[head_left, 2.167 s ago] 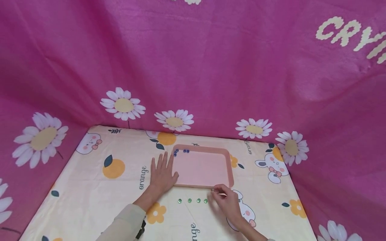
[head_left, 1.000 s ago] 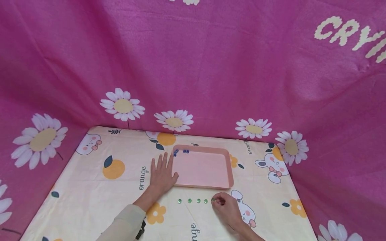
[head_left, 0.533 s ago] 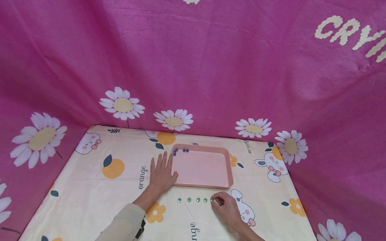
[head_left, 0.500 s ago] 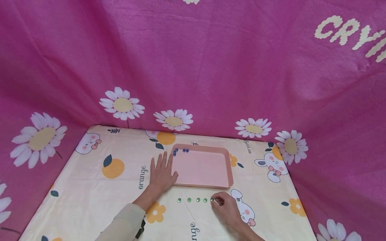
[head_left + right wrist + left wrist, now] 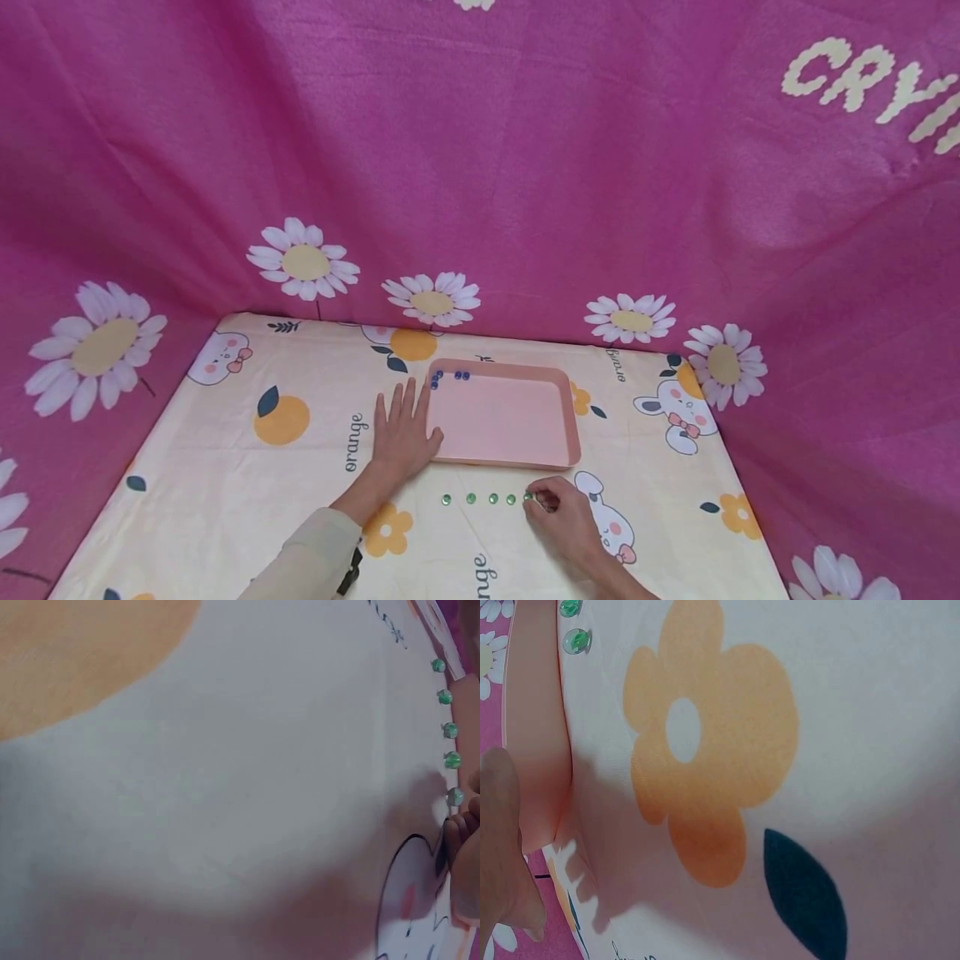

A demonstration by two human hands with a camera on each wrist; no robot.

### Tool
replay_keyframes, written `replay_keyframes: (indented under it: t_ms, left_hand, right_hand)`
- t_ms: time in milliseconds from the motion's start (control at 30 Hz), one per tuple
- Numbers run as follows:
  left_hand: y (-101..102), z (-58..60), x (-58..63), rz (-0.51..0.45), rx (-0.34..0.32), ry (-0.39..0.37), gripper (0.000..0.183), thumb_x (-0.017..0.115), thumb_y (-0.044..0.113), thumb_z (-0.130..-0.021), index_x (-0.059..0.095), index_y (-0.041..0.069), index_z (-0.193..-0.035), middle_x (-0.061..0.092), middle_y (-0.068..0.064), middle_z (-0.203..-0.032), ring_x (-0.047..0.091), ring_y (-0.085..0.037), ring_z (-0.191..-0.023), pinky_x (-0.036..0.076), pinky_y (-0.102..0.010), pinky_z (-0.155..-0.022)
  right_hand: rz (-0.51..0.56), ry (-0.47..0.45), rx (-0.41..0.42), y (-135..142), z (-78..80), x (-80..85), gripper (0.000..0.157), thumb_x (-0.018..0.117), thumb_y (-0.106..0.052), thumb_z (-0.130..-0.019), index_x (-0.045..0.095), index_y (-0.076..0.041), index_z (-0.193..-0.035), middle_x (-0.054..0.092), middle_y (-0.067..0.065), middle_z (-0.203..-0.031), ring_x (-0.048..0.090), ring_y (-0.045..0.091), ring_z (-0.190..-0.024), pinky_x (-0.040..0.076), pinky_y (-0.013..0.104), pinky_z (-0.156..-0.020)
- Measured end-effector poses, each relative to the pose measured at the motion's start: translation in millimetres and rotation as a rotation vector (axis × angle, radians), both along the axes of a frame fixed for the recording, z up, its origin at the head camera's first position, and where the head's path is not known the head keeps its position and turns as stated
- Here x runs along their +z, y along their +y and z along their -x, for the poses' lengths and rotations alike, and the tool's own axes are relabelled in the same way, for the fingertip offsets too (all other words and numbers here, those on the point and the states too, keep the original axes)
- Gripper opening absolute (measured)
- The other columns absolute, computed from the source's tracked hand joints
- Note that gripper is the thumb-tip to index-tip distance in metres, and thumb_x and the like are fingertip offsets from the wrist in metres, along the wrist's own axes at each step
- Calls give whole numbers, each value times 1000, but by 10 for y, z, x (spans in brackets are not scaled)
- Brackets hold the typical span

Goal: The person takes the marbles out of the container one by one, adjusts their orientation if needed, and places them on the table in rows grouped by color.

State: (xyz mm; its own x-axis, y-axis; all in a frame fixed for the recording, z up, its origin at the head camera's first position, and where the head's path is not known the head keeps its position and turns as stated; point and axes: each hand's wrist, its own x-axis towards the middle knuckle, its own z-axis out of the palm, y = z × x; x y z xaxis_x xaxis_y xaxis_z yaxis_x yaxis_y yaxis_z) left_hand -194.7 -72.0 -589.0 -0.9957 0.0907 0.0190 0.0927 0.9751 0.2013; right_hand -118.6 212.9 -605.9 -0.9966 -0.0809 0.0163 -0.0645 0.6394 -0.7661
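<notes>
My left hand (image 5: 403,435) lies with fingers straight and spread along the left side of a shallow pink tray (image 5: 572,417), thumb at its near corner. Several dark blue marbles (image 5: 458,376) sit in the tray's far left corner and along its far wall. In front of the tray runs a row of clear green marbles (image 5: 492,499). At the row's right end, my right hand (image 5: 561,508) pinches the last green marble (image 5: 528,497) between thumb and fingertip. The right wrist view shows this marble (image 5: 454,796) right at the fingertips, in line with the others.
The table is covered by a cream cloth (image 5: 210,467) printed with oranges, flowers and rabbits. Behind it and at both sides hangs a magenta curtain (image 5: 480,167) with daisies. A dark strap (image 5: 350,573) shows at the left wrist.
My right hand has come from the tray's near edge toward me, bringing a marble to the right end of the green row. Over the last second it stays there. The left hand has not moved.
</notes>
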Motion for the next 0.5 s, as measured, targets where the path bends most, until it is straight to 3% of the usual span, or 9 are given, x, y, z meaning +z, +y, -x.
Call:
replay_keyframes:
  t_ms: [233, 367, 500]
  left_hand:
    - [4, 9, -1, 0, 2, 8, 81, 53, 50, -95, 23, 10, -160, 16, -17, -164, 13, -37, -150, 2, -58, -118]
    - [7, 14, 3, 8, 3, 7, 82, 52, 51, -95, 23, 10, -160, 16, -17, -164, 13, -37, -150, 3, -58, -119]
    - [7, 9, 1, 13, 7, 3, 83, 53, 52, -95, 23, 10, -160, 16, -17, -164, 13, -36, -150, 3, -58, -119]
  right_hand:
    - [38, 148, 34, -91, 95, 196, 13, 76, -3, -84, 72, -16, -87, 67, -11, -83, 64, 6, -75, 56, 22, -67]
    - [75, 245, 94, -184, 276, 347, 12, 76, -1, -84, 73, -11, -90, 68, -7, -87, 66, 10, -77, 58, 23, -67]
    - [78, 242, 131, -298, 496, 489, 11, 74, -3, -86, 73, -8, -96, 69, -2, -93, 66, 14, -84, 59, 28, -74]
